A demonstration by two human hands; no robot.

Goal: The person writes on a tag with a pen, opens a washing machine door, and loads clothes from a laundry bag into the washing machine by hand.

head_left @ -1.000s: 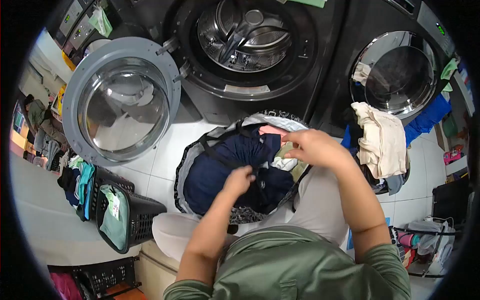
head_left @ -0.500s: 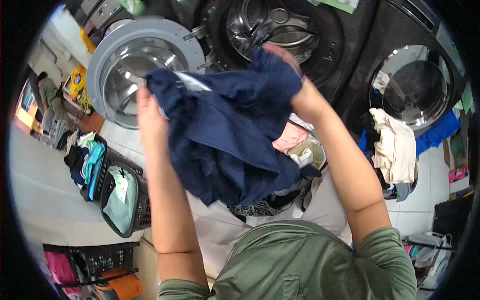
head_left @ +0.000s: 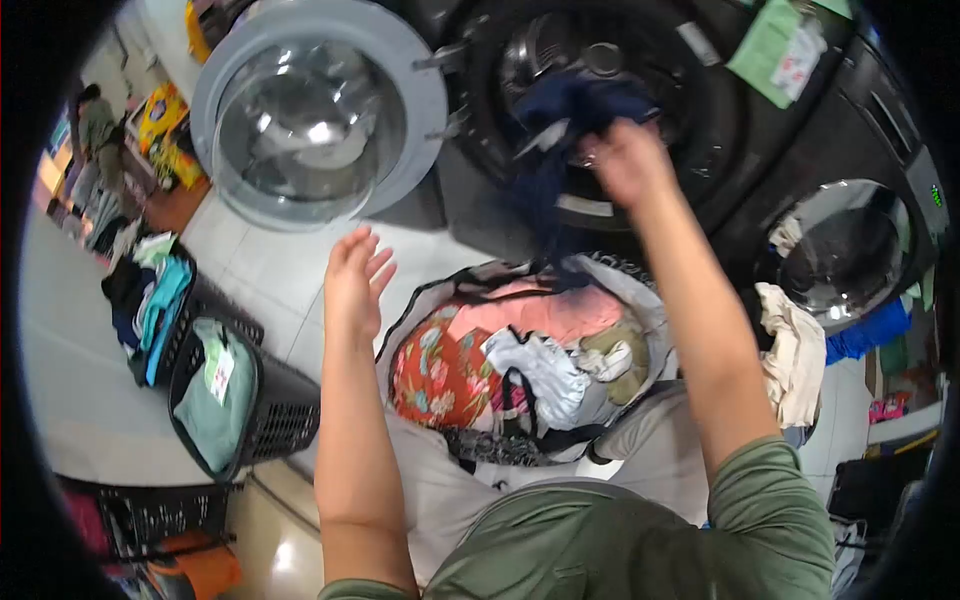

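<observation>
In the head view my right hand (head_left: 632,168), blurred by motion, is at the open drum mouth of the dark front-load washing machine (head_left: 480,190). Its fingers are closed on a navy blue garment (head_left: 560,110), which is bunched partly in the opening and hangs down over the rim toward the bag. My left hand (head_left: 355,275) is held up open and holds nothing, below the swung-out round glass door (head_left: 415,120). Between my legs stands an open laundry bag (head_left: 395,335) filled with clothes: a red floral piece (head_left: 440,375), a pink one (head_left: 530,318) and a white one (head_left: 540,370).
Dark laundry baskets (head_left: 290,415) with clothes stand at the left. A second machine with a round door (head_left: 845,250) is at the right, a cream cloth (head_left: 793,350) before it. A green tag (head_left: 765,60) hangs on the machine. Another person (head_left: 100,140) is in the far left background.
The navy garment, held up between both hands before, has moved forward to the washer opening with my right hand. My left hand has let go of it and opened. The bag's contents are uncovered.
</observation>
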